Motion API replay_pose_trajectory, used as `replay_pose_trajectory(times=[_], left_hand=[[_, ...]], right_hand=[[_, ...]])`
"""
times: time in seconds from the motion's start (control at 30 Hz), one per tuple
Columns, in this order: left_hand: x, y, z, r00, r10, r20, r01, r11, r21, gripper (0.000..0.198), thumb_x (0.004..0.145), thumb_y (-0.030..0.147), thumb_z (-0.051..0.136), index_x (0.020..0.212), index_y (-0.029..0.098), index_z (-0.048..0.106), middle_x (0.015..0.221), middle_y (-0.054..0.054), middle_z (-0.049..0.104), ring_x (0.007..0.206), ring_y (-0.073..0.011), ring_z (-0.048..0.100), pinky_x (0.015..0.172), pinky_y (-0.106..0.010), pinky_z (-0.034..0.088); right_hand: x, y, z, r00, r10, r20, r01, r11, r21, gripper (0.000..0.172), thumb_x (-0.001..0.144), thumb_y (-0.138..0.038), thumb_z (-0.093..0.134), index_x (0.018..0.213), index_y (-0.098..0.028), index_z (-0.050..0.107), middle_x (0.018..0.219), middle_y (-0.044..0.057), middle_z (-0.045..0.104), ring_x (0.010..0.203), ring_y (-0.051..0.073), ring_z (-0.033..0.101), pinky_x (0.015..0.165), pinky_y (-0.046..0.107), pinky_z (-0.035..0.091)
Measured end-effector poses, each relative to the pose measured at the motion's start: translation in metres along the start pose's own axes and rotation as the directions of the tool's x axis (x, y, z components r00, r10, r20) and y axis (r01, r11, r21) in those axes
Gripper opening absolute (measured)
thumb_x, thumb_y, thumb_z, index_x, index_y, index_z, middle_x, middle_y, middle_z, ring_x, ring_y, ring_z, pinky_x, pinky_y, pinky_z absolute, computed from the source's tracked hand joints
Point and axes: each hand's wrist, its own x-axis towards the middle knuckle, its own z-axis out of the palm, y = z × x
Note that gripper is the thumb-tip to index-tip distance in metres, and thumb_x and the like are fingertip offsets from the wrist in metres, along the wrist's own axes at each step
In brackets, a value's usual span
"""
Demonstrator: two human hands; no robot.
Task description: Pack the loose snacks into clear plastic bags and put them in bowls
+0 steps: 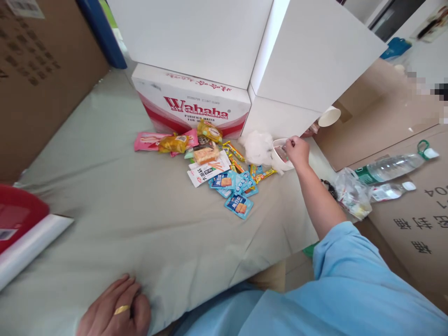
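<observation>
1. Sky-blue fabric sleeve (350, 284), nearest of all, across the lower right of the frame.
2. Grey-green wrinkled cloth (115, 200), spread from lower left to centre.
3. Large smooth white panels (196, 42), upright at the top centre.
4. White cardboard carton with red bands and red "Wahaha" lettering (196, 105), just below those panels, upper centre.
5. Loose heap of wrapped snacks, centre of the frame: pink packet (149, 142) at its left end, white packet with dark lettering (198, 177) mid-heap, light-blue flat packets (239, 206) lowest, slim yellow packets (265, 175) at its right.
6. Bare left hand (115, 305), lower left, palm down on the cloth; fingers close together and slightly bent, gold ring on one. Cannot tell what, if anything, lies beneath.
7. Bare right hand (298, 150), right of centre; fingers bunched at the round white container (277, 162), partly inside its rim. Cannot tell whether pinching anything.
8. Crumpled white plastic bag (257, 147), just left of that container.
</observation>
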Motion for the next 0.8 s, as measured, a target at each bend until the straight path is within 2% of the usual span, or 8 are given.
replay_pose_trajectory(times=[0.1, 0.23, 0.43, 0.5, 0.57, 0.63, 0.7, 0.8], left_hand=[[0.008, 0.006, -0.003, 0.991, 0.13, -0.025, -0.125, 0.98, 0.152, 0.017, 0.081, 0.016, 0.064, 0.097, 0.021, 0.067, 0.105, -0.013, 0.078, 0.097, -0.0313, 0.076, 0.093, -0.046, 0.058], [0.012, 0.01, -0.004, 0.988, 0.15, -0.048, -0.138, 0.971, 0.194, 0.019, 0.079, 0.013, 0.064, 0.096, 0.022, 0.067, 0.104, -0.011, 0.078, 0.099, -0.0297, 0.076, 0.093, -0.043, 0.059], [0.011, 0.012, -0.003, 0.981, 0.184, -0.059, -0.168, 0.962, 0.214, 0.02, 0.078, 0.011, 0.066, 0.095, 0.021, 0.066, 0.102, -0.011, 0.078, 0.097, -0.0292, 0.076, 0.091, -0.042, 0.059], [0.012, 0.012, -0.003, 0.981, 0.183, -0.061, -0.166, 0.962, 0.216, 0.018, 0.079, 0.01, 0.066, 0.094, 0.02, 0.066, 0.101, -0.011, 0.078, 0.097, -0.0294, 0.076, 0.091, -0.042, 0.059], [0.014, 0.013, -0.003, 0.984, 0.17, -0.059, -0.156, 0.967, 0.201, 0.016, 0.08, 0.012, 0.067, 0.094, 0.02, 0.067, 0.101, -0.012, 0.078, 0.097, -0.03, 0.075, 0.091, -0.042, 0.058], [0.016, 0.015, -0.005, 0.989, 0.142, -0.044, -0.132, 0.977, 0.168, 0.014, 0.082, 0.015, 0.068, 0.096, 0.02, 0.069, 0.102, -0.013, 0.077, 0.1, -0.0311, 0.075, 0.091, -0.043, 0.057], [0.018, 0.021, -0.008, 0.994, 0.1, -0.035, -0.096, 0.99, 0.107, 0.011, 0.086, 0.018, 0.068, 0.097, 0.02, 0.069, 0.103, -0.013, 0.076, 0.103, -0.032, 0.073, 0.093, -0.045, 0.057], [0.027, 0.048, -0.013, 0.996, 0.015, -0.088, -0.021, 0.998, -0.066, 0.007, 0.09, 0.017, 0.068, 0.096, 0.02, 0.069, 0.1, -0.011, 0.073, 0.106, -0.0304, 0.07, 0.095, -0.046, 0.056]], right_hand=[[-0.029, -0.001, 0.006, 0.994, -0.023, 0.11, 0.021, 1.0, 0.02, 0.024, 0.097, -0.027, 0.055, 0.094, -0.017, 0.076, 0.094, 0.011, 0.076, 0.09, 0.024, 0.066, 0.081, 0.033, 0.045], [-0.067, 0.007, 0.022, 0.957, 0.119, 0.263, -0.147, 0.985, 0.087, 0.007, 0.083, -0.023, 0.071, 0.078, -0.018, 0.073, 0.087, 0.012, 0.074, 0.095, 0.026, 0.066, 0.085, 0.034, 0.044], [-0.115, 0.013, 0.013, 0.963, 0.179, 0.203, -0.244, 0.901, 0.358, 0.018, 0.091, -0.034, 0.06, 0.095, -0.018, 0.067, 0.088, 0.005, 0.071, 0.075, 0.015, 0.062, 0.069, 0.026, 0.047], [-0.137, 0.009, 0.004, 0.938, 0.2, 0.284, -0.339, 0.704, 0.624, 0.024, 0.086, -0.043, 0.068, 0.09, -0.02, 0.062, 0.077, -0.001, 0.065, 0.059, 0.011, 0.051, 0.055, 0.022, 0.041], [-0.16, 0.002, -0.003, 0.889, 0.15, 0.433, -0.458, 0.329, 0.826, 0.035, 0.073, -0.046, 0.082, 0.083, -0.021, 0.059, 0.071, -0.004, 0.06, 0.052, 0.007, 0.043, 0.047, 0.019, 0.034], [-0.184, -0.009, -0.008, 0.834, 0.056, 0.549, -0.551, 0.034, 0.834, 0.041, 0.062, -0.043, 0.091, 0.081, -0.02, 0.061, 0.071, -0.003, 0.062, 0.052, 0.006, 0.045, 0.044, 0.017, 0.034], [-0.207, -0.023, -0.01, 0.792, 0.005, 0.61, -0.608, -0.08, 0.79, 0.04, 0.061, -0.039, 0.094, 0.081, -0.019, 0.066, 0.072, -0.002, 0.065, 0.053, 0.005, 0.047, 0.043, 0.016, 0.037], [-0.237, -0.045, -0.012, 0.773, -0.011, 0.634, -0.634, -0.05, 0.772, 0.035, 0.064, -0.039, 0.094, 0.079, -0.019, 0.069, 0.073, -0.001, 0.067, 0.051, 0.005, 0.048, 0.041, 0.016, 0.036]])
